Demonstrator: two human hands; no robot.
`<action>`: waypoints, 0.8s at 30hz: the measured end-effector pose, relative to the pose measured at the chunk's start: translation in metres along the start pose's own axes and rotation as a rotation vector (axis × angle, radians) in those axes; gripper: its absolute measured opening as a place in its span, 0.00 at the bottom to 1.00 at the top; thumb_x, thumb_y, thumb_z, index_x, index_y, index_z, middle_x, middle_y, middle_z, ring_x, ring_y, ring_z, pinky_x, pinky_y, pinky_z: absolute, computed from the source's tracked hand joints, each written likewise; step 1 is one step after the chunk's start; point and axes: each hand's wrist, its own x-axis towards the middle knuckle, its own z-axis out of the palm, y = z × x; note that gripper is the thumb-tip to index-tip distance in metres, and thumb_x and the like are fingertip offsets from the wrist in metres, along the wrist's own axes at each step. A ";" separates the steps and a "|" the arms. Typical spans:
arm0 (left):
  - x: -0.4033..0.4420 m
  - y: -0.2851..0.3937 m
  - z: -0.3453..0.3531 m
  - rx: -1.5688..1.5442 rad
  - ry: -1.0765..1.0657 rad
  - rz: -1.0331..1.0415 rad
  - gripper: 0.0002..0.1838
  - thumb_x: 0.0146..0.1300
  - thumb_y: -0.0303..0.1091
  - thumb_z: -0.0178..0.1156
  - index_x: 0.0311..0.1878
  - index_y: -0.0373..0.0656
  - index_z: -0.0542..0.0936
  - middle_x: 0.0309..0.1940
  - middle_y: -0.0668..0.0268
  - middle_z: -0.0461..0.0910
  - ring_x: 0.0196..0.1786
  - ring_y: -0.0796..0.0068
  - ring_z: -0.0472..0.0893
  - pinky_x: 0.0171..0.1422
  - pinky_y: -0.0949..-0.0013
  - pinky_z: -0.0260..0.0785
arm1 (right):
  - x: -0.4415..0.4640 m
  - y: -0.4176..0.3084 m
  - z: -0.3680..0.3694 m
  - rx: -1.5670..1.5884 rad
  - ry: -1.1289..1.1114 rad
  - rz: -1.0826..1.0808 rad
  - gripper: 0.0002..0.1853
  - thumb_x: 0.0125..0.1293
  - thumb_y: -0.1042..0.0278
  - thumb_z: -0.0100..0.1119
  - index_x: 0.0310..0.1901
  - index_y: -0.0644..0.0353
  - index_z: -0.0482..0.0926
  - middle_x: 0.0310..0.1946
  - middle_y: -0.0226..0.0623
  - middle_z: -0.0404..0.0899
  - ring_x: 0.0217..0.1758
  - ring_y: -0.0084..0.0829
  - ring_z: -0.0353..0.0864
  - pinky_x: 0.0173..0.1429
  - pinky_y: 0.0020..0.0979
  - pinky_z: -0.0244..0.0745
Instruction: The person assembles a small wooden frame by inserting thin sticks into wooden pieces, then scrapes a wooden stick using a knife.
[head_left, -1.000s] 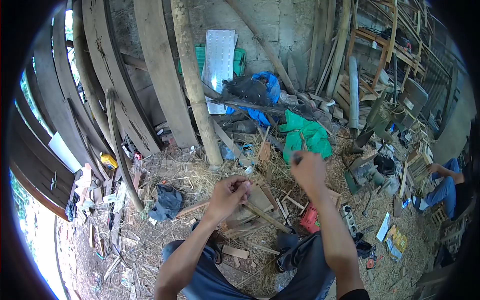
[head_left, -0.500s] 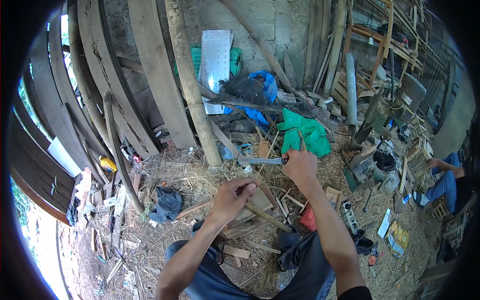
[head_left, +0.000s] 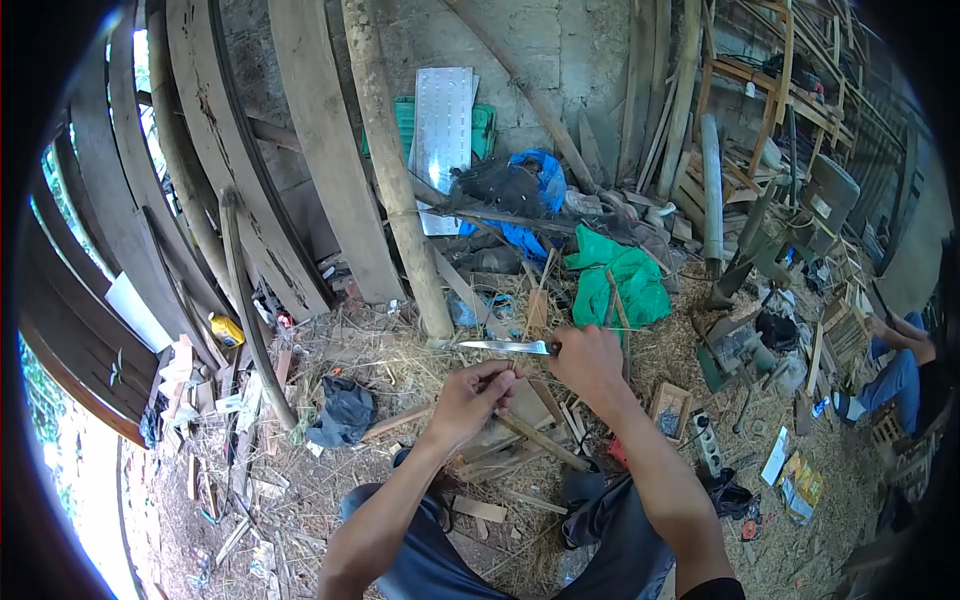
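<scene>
My right hand (head_left: 587,365) is closed round the handle of a knife. Its shiny blade (head_left: 505,347) points left, just above the fingers of my left hand (head_left: 472,402). Those left fingers are pinched together, and whatever they hold is too thin and hidden to name. A brown stick (head_left: 540,440) slants from just below the left fingertips down toward my right foot; I cannot tell whether the hand touches it. Both hands hang in front of my bent knees, over a littered floor.
Wood scraps and shavings cover the ground. A black plastic bag (head_left: 342,410) lies left, a green plastic sheet (head_left: 620,280) ahead. A wooden post (head_left: 395,180) stands in front. At right are a small wooden box (head_left: 670,410), a power strip (head_left: 706,442) and another seated person (head_left: 895,375).
My right hand has brought the knife down and to the left, closer over the left hand. The left hand stays nearly in place, while the whole view has shifted slightly.
</scene>
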 end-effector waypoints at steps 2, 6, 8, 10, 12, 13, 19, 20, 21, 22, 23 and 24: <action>-0.001 -0.001 0.001 0.077 -0.001 0.036 0.11 0.70 0.32 0.55 0.44 0.32 0.80 0.25 0.71 0.74 0.26 0.85 0.71 0.32 0.78 0.68 | 0.000 0.002 0.006 -0.059 0.019 -0.018 0.05 0.50 0.63 0.65 0.29 0.52 0.85 0.21 0.42 0.81 0.27 0.43 0.82 0.35 0.41 0.78; 0.001 -0.001 0.004 0.069 0.003 0.037 0.11 0.70 0.31 0.55 0.44 0.32 0.80 0.25 0.71 0.74 0.26 0.84 0.72 0.32 0.77 0.68 | 0.009 0.011 0.001 -0.127 0.011 0.116 0.07 0.55 0.64 0.60 0.31 0.53 0.85 0.26 0.47 0.82 0.31 0.47 0.84 0.38 0.42 0.79; -0.006 -0.001 0.003 0.049 -0.074 -0.025 0.11 0.69 0.31 0.55 0.44 0.32 0.80 0.24 0.71 0.74 0.26 0.84 0.72 0.32 0.77 0.68 | 0.018 0.034 -0.007 -0.216 0.045 0.277 0.08 0.56 0.64 0.58 0.30 0.56 0.84 0.26 0.48 0.82 0.32 0.47 0.84 0.39 0.43 0.79; -0.009 -0.006 0.000 0.075 -0.064 -0.033 0.11 0.70 0.31 0.55 0.44 0.32 0.80 0.24 0.71 0.74 0.26 0.84 0.72 0.33 0.77 0.68 | 0.021 0.066 -0.008 -0.249 0.054 0.381 0.08 0.57 0.64 0.58 0.30 0.59 0.84 0.26 0.49 0.82 0.32 0.47 0.84 0.39 0.44 0.79; -0.006 -0.006 -0.004 0.087 -0.038 -0.030 0.11 0.70 0.31 0.55 0.45 0.33 0.80 0.24 0.71 0.74 0.26 0.84 0.72 0.33 0.77 0.69 | 0.015 0.080 -0.008 -0.289 0.101 0.465 0.10 0.59 0.65 0.58 0.30 0.62 0.82 0.27 0.51 0.82 0.34 0.50 0.84 0.40 0.47 0.79; -0.004 -0.006 -0.004 0.059 -0.043 -0.047 0.11 0.70 0.31 0.54 0.45 0.33 0.79 0.24 0.71 0.75 0.27 0.84 0.73 0.33 0.77 0.69 | 0.013 0.084 -0.005 -0.292 0.099 0.462 0.10 0.59 0.65 0.58 0.30 0.62 0.82 0.27 0.51 0.82 0.34 0.50 0.84 0.40 0.47 0.79; -0.003 -0.004 -0.002 0.016 -0.060 -0.035 0.11 0.70 0.32 0.53 0.48 0.34 0.79 0.24 0.71 0.75 0.27 0.84 0.74 0.35 0.77 0.70 | 0.013 0.070 0.014 0.979 -0.097 0.502 0.14 0.65 0.57 0.59 0.36 0.61 0.79 0.21 0.29 0.76 0.17 0.21 0.72 0.20 0.26 0.65; -0.002 -0.005 0.000 0.008 -0.069 -0.025 0.12 0.70 0.31 0.53 0.48 0.34 0.79 0.24 0.71 0.75 0.27 0.84 0.74 0.35 0.77 0.70 | 0.011 0.042 -0.006 1.182 -0.154 0.555 0.14 0.66 0.56 0.60 0.37 0.60 0.78 0.20 0.25 0.72 0.16 0.16 0.64 0.18 0.22 0.58; -0.002 -0.006 0.001 0.005 -0.075 -0.028 0.12 0.70 0.31 0.53 0.48 0.34 0.79 0.24 0.71 0.75 0.27 0.84 0.74 0.35 0.77 0.70 | 0.010 0.021 -0.022 1.385 -0.208 0.603 0.14 0.66 0.55 0.60 0.38 0.59 0.77 0.20 0.21 0.68 0.15 0.10 0.57 0.17 0.18 0.51; -0.002 -0.007 0.000 0.082 -0.105 0.011 0.11 0.70 0.31 0.53 0.48 0.34 0.79 0.25 0.70 0.75 0.28 0.83 0.74 0.35 0.77 0.71 | 0.010 0.011 -0.029 1.381 -0.205 0.610 0.14 0.66 0.55 0.60 0.38 0.59 0.77 0.20 0.21 0.68 0.15 0.10 0.57 0.17 0.18 0.51; -0.004 -0.009 0.000 0.158 -0.131 0.048 0.11 0.70 0.31 0.53 0.48 0.34 0.79 0.26 0.70 0.75 0.28 0.83 0.75 0.36 0.76 0.71 | 0.009 0.003 -0.033 1.435 -0.231 0.530 0.14 0.68 0.56 0.57 0.40 0.60 0.76 0.19 0.20 0.65 0.15 0.10 0.55 0.17 0.18 0.49; -0.006 -0.008 0.003 0.154 -0.132 0.043 0.11 0.70 0.31 0.53 0.48 0.34 0.79 0.26 0.70 0.75 0.28 0.83 0.75 0.36 0.76 0.71 | 0.008 -0.001 -0.035 1.490 -0.258 0.447 0.14 0.70 0.57 0.55 0.43 0.61 0.76 0.17 0.19 0.62 0.14 0.10 0.53 0.17 0.18 0.48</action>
